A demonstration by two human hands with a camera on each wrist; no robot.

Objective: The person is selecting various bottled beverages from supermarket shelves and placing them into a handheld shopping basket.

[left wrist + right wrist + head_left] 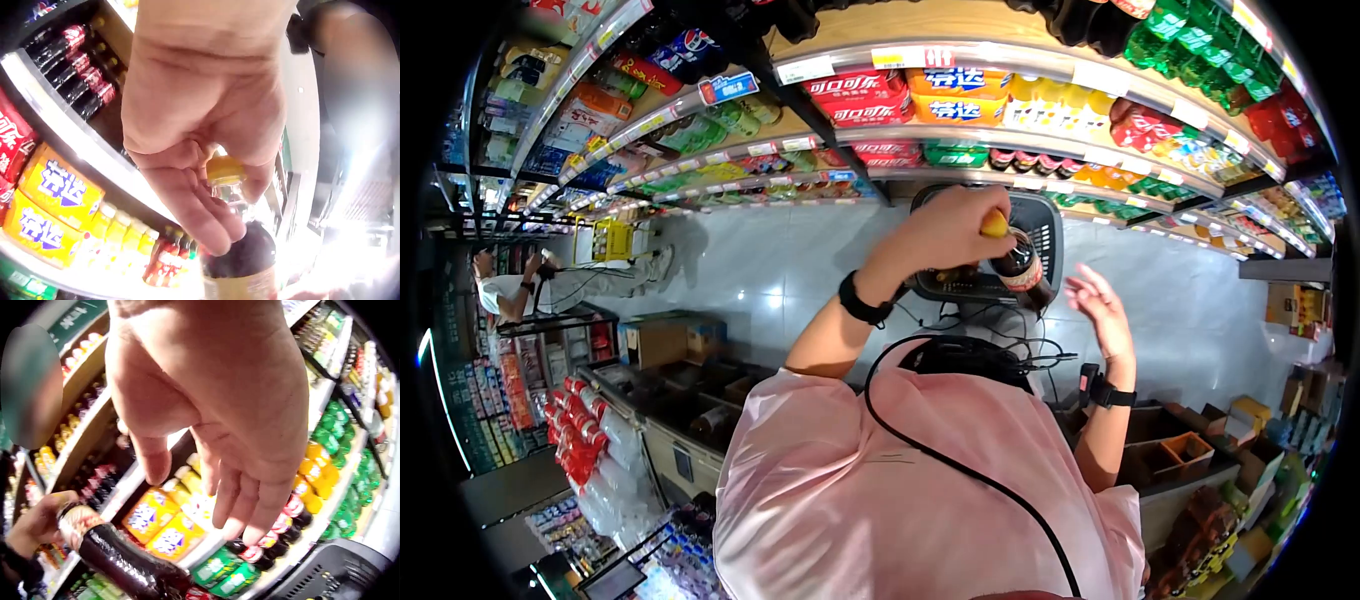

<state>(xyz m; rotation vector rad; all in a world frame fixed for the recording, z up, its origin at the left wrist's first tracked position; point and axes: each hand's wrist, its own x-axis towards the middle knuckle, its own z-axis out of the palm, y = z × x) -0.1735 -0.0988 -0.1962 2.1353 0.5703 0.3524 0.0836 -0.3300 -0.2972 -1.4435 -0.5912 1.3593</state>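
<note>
My left hand grips a dark-liquid bottle near its yellow cap. A pale label band runs round the bottle, which hangs tilted over a dark grey shopping basket. In the left wrist view, fingers and thumb wrap the neck just below the cap. My right hand is a little to the right of the bottle, holding nothing, its fingers loosely spread. In the right wrist view that hand points down, apart from the bottle. Part of the basket's inside is hidden behind my left hand and arm.
Drink shelves curve across the front, with red cartons, orange cartons and green bottles. Black cables hang at my waist. Dark bins stand beside me. Another person is at the far left.
</note>
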